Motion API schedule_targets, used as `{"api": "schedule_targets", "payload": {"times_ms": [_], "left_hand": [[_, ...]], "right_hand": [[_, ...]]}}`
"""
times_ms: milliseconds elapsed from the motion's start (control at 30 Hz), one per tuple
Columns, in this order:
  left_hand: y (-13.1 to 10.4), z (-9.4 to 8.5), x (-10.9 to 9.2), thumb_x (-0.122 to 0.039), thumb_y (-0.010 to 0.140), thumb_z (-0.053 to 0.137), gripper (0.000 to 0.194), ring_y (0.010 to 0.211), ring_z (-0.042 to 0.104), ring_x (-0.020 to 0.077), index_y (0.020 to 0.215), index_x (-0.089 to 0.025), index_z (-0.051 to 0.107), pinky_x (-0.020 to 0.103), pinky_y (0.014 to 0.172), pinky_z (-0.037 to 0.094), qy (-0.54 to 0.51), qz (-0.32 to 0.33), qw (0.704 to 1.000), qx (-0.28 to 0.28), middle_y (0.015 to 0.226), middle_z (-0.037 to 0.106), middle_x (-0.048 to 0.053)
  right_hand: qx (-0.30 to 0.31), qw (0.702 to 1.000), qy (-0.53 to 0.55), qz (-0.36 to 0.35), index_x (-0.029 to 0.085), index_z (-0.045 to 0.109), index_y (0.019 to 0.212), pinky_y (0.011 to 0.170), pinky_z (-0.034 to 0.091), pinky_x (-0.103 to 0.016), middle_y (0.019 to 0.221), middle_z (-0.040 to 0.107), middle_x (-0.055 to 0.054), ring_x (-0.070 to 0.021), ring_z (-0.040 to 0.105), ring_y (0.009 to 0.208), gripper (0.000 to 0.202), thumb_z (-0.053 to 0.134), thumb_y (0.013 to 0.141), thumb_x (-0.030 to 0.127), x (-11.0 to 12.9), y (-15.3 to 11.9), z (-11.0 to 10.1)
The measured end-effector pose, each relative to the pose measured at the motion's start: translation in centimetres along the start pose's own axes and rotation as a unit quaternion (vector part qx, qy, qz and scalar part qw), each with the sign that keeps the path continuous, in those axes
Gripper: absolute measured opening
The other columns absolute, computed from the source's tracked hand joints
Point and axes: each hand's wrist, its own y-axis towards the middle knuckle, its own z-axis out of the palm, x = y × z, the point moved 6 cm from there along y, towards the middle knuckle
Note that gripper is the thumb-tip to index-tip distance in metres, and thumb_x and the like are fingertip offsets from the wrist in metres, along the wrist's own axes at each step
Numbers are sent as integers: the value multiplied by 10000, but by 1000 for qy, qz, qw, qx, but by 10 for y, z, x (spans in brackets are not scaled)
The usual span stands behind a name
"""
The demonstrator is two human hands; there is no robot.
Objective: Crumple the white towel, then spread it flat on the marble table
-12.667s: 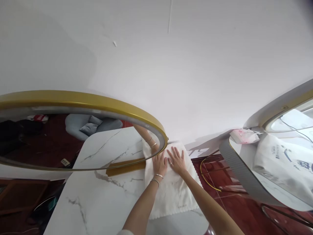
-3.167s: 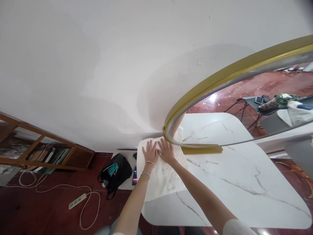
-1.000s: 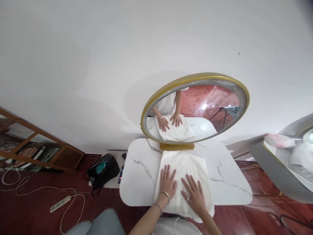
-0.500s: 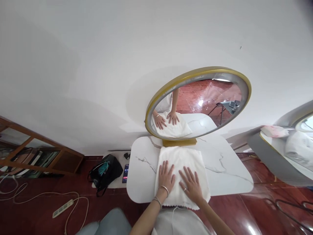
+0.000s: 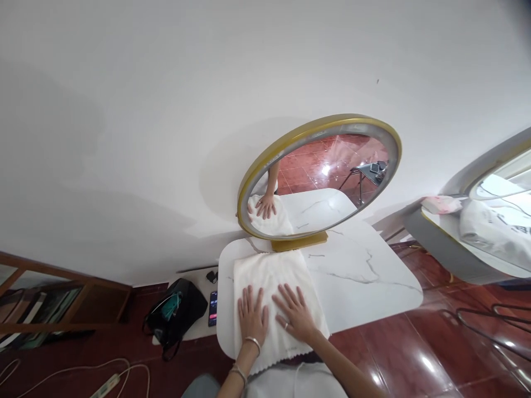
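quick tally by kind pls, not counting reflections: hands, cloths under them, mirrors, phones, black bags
Hands: 2 (left hand, right hand)
Cloth: 1
Mirrors: 2 (near mirror, right-hand mirror, cut off by the picture's edge)
Phone: 1
Black bag: 1
Total: 7

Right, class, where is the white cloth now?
In the head view, the white cloth lies on the left part of the marbled table, in front of the gold mirror base, with the left hand and right hand on it.
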Motion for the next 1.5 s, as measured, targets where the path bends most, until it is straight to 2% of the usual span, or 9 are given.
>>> {"api": "schedule_targets", "payload": {"times_ms": [200,533,700,867,1000,1100,1267,1400,1500], "left_hand": [[5,13,-28,-256,896,423,533,1425,177,288,1421,-306,354,523,1128,223,5,2,1000,-2,1550,209,59],[28,58,-144,-361,878,472,523,1385,262,324,1395,-320,406,531,1061,310,-33,38,998,36,1507,312,91],[42,59,-182,-351,865,474,430,1250,412,314,1283,-277,541,480,993,382,-58,40,994,78,1348,495,90],[83,47,-173,-195,838,442,265,915,564,200,1021,-217,631,349,852,473,-119,2,990,70,967,619,50],[130,43,-152,-155,820,453,253,1036,528,228,1018,-198,606,410,956,421,-116,-54,991,28,1070,567,79],[151,46,-141,-154,800,491,258,1021,544,235,1038,-169,588,410,917,445,-118,-104,987,20,1050,571,95],[162,47,-139,-239,787,542,278,707,586,163,1043,-150,604,327,738,496,-144,-135,979,60,764,596,11],[160,40,-147,-280,772,560,216,607,559,125,903,-150,673,288,697,487,-168,-102,974,110,749,613,-4],[155,31,-156,-226,731,596,148,610,561,118,821,-158,691,261,676,473,-175,-64,971,151,771,642,6]], "right_hand": [[-5,1000,6,-16,333,170,1474,1115,190,-557,1540,207,-33,-280,197,1415,589,400,942,437,-29,-13,-6],[-2,999,-34,-11,338,186,1470,1126,177,-535,1531,235,-32,-255,204,1416,583,398,941,462,-145,-72,-37],[18,1000,3,-5,359,279,1446,1102,257,-543,1509,306,-25,-267,280,1388,553,420,925,477,-183,-100,-54],[-21,995,84,55,259,595,1221,915,491,-438,1180,639,-79,-239,575,1111,370,352,948,316,-230,-92,-68],[-50,990,54,119,202,615,1161,854,503,-468,1123,643,-111,-265,563,1034,395,334,886,169,-287,-44,-80],[-28,992,48,114,190,589,1192,893,469,-475,1176,616,-111,-275,519,1073,403,426,827,137,-311,-2,-82],[50,995,54,66,179,648,1088,867,459,-420,973,662,-104,-275,531,1000,355,640,733,191,-306,37,-78],[83,994,59,24,216,654,1052,906,430,-426,1183,602,-96,-285,497,1080,353,688,701,210,-291,47,-80],[99,993,68,-7,228,612,1137,895,434,-411,1163,618,-85,-271,510,1067,411,664,729,214,-279,53,-83]]}}
